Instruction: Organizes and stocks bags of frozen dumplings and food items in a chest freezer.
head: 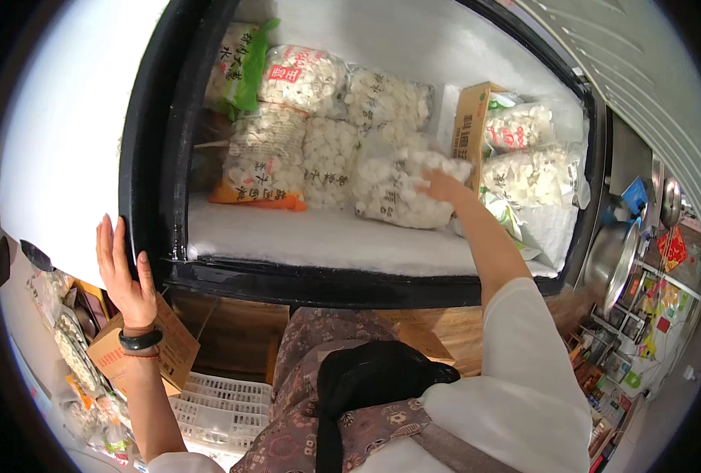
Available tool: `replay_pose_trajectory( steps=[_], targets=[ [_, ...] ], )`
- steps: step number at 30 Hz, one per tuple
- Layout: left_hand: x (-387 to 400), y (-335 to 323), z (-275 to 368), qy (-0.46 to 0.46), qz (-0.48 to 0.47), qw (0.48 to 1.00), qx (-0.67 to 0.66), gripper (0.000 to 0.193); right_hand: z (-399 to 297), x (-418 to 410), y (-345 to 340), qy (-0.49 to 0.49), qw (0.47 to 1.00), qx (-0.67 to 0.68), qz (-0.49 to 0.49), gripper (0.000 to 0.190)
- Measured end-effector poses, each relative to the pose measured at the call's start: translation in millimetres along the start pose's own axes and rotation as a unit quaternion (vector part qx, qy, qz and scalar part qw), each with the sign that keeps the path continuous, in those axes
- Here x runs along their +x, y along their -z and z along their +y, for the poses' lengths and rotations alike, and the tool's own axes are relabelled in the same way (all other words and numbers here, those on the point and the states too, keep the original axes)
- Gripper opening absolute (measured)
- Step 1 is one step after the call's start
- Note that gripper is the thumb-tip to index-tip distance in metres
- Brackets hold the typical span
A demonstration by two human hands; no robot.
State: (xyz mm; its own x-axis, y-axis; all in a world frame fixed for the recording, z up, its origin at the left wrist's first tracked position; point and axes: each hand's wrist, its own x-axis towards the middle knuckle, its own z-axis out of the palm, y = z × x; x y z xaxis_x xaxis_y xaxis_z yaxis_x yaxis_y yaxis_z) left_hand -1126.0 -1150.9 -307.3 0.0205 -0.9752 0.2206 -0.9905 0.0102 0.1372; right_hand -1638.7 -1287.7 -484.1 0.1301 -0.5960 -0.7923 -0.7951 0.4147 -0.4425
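My right hand (pixel 445 188) is over the right end of a clear plastic bag of frozen dumplings (pixel 406 192), touching it. The fingers are blurred, so their grip cannot be made out. This bag lies tilted at the front of a frosted chest freezer (pixel 350 242), among several similar bags, including one with an orange end (pixel 261 159) and another with red print (pixel 303 80). My left hand (pixel 127 278) lies flat on the freezer's white lid (pixel 66 148), beside its black frame (pixel 140 130), thumb spread and nothing held.
A cardboard box (pixel 468 130) stands inside the freezer, with more bags (pixel 530 174) to its right. A raised ribbed panel (pixel 640 77) borders the far right. Below are a carton (pixel 176 343) and a white plastic crate (pixel 223 408). A steel basin (pixel 613 260) sits right.
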Motion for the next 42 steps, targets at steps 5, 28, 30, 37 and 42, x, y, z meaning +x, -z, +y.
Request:
replay_pose_trajectory(
  steps=[5, 28, 30, 37, 42],
  targets=[
    [0, 0, 2, -0.005, -0.003, 1.000, -0.022, 0.042, 52, -7, -29, -0.022, 0.921, -0.378, -0.092, 0.057],
    [2, 1, 1, 0.030, -0.044, 0.998, 0.016, 0.043, 93, 93, 64, 0.073, 0.914, -0.397, 0.046, 0.100],
    [2, -5, 1, 0.036, -0.063, 0.996, 0.048, 0.044, 86, 100, 66, 0.071, 0.918, -0.389, 0.033, 0.099],
    [-3, -3, 2, 0.070, -0.044, 0.996, 0.027, 0.045, 90, 67, 39, 0.092, 0.933, -0.335, 0.095, 0.067],
    [0, -1, 1, 0.059, -0.047, 0.997, 0.029, 0.045, 85, 68, 33, 0.071, 0.926, -0.358, 0.092, 0.044]
  ],
)
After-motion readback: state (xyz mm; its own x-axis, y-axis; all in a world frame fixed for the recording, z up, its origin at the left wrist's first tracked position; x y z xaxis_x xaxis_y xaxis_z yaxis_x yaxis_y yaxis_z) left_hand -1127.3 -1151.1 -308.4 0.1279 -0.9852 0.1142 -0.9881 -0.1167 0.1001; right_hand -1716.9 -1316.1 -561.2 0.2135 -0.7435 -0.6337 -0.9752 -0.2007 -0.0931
